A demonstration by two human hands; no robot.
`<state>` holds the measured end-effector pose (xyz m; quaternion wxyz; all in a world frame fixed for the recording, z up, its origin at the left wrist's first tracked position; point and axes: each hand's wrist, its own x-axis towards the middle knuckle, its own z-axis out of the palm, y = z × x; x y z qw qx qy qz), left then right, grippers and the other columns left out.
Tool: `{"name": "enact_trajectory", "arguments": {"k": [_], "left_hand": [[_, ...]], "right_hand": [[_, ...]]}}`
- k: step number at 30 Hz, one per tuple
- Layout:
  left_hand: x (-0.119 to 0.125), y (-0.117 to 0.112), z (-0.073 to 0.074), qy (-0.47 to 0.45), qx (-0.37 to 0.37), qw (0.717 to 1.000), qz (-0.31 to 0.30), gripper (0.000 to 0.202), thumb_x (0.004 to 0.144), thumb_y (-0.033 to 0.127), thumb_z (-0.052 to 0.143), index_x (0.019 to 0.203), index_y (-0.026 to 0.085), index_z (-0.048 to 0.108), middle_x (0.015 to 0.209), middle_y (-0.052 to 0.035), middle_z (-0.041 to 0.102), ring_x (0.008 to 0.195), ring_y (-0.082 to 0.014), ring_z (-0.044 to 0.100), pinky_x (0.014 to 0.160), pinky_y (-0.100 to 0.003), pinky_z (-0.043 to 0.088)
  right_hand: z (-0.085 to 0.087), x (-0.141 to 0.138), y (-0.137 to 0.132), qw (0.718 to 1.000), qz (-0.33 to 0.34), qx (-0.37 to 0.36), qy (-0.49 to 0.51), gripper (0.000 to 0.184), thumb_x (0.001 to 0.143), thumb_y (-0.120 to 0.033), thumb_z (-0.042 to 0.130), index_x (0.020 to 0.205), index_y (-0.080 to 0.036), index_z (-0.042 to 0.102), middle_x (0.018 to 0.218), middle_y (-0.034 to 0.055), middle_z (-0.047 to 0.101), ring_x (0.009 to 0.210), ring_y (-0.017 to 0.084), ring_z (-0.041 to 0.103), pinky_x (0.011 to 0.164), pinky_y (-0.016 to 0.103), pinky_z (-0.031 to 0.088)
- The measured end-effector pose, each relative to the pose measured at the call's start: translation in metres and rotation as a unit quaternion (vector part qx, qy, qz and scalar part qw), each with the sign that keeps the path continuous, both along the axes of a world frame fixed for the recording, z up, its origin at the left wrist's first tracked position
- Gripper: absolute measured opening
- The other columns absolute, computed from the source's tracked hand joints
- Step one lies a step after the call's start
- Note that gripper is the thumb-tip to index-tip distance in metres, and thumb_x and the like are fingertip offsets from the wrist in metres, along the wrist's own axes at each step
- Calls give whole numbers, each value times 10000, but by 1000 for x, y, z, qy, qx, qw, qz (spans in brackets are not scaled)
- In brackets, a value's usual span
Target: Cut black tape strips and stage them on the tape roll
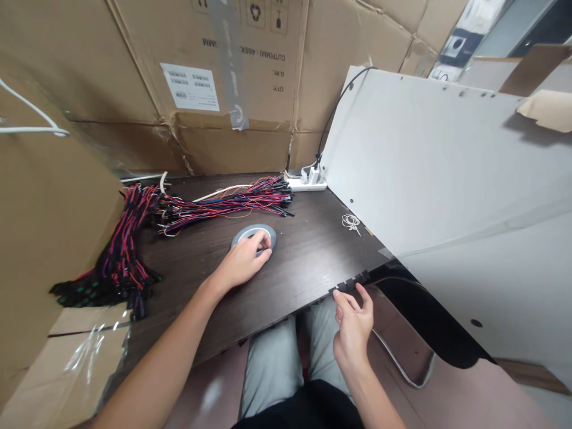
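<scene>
My left hand [241, 262] rests on a grey roll of tape [272, 233] lying flat on the dark table. Its fingers curl into the ring and grip the roll. At the table's front edge, my right hand [353, 328] pinches the near end of a row of short black tape pieces [351, 283] stuck along the edge. One finger of that hand stands apart, close to the other end of the row. Behind the roll lies a bundle of red, blue and black wires [223, 205] with dark ends.
A second wire bundle [125, 238] lies at the left, beside a cardboard box [53, 179]. A white power strip [308, 185] with plugs sits at the back. A coiled white string [351, 223] lies near the white panel [447, 149] on the right. Large cartons [268, 107] stand behind.
</scene>
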<state>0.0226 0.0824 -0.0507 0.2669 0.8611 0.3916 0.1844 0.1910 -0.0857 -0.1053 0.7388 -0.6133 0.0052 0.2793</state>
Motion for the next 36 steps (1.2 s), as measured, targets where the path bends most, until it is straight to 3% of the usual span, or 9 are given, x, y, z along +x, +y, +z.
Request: {"name": "enact_trajectory", "arguments": {"k": [12, 17, 21, 25, 28, 30, 34, 36], "left_hand": [[0, 0, 1, 4, 3, 1000, -3, 88, 824, 286, 444, 846, 201, 453, 765, 0, 578, 740, -170, 547, 697, -291, 378], [0, 1, 1, 10, 5, 1000, -6, 92, 826, 290, 440, 841, 200, 450, 761, 3, 578, 733, -166, 540, 688, -285, 366], [-1, 1, 1, 10, 3, 1000, -8, 87, 827, 288, 435, 842, 204, 444, 753, 8, 567, 731, -166, 533, 691, -286, 364], [-1, -2, 1, -21, -24, 1000, -1, 82, 813, 276, 449, 844, 201, 441, 788, 7, 571, 755, -157, 547, 714, -286, 392], [0, -7, 1, -85, -74, 994, -4, 127, 777, 266, 494, 858, 198, 423, 823, 4, 572, 768, -144, 560, 748, -290, 427], [2, -12, 3, -143, -123, 982, -9, 222, 716, 233, 549, 883, 198, 407, 876, -8, 571, 789, -138, 567, 764, -292, 445], [6, -21, 8, -257, -283, 923, -43, 378, 642, 206, 608, 917, 208, 349, 946, -27, 555, 805, -131, 586, 763, -299, 474], [8, -24, 10, -288, -333, 896, -58, 415, 629, 207, 641, 914, 213, 340, 951, -24, 543, 823, -125, 584, 775, -291, 474]], "right_hand": [[0, -2, 2, 1000, 1, -21, -12, 809, 524, -326, 846, 1220, -176, 460, 657, -62, 574, 466, 49, 360, 455, 187, 305], [-1, 0, 2, 998, 22, -51, -16, 792, 532, -354, 843, 1198, -174, 454, 619, -63, 551, 514, 75, 433, 486, 181, 324], [-4, 4, 1, 995, 37, -84, -39, 724, 554, -366, 834, 1132, -176, 443, 564, -109, 441, 480, 59, 356, 494, 183, 306], [0, 1, -4, 984, 25, -73, -162, 584, 644, -351, 788, 1072, -190, 425, 541, -133, 293, 475, 57, 292, 492, 178, 275], [11, -4, -8, 959, 21, 10, -283, 474, 756, -316, 701, 1102, -196, 401, 570, -113, 304, 492, 73, 323, 493, 186, 296], [20, -6, -4, 927, 41, 59, -368, 406, 799, -250, 651, 1125, -192, 416, 585, -96, 324, 503, 84, 352, 488, 196, 308], [37, -12, 22, 837, 168, 62, -517, 254, 849, -183, 572, 1101, -188, 542, 636, -47, 432, 518, 90, 409, 497, 217, 356], [42, -18, 40, 795, 228, 54, -560, 275, 868, -195, 542, 1141, -187, 573, 747, -1, 537, 565, 100, 472, 554, 240, 421]]}}
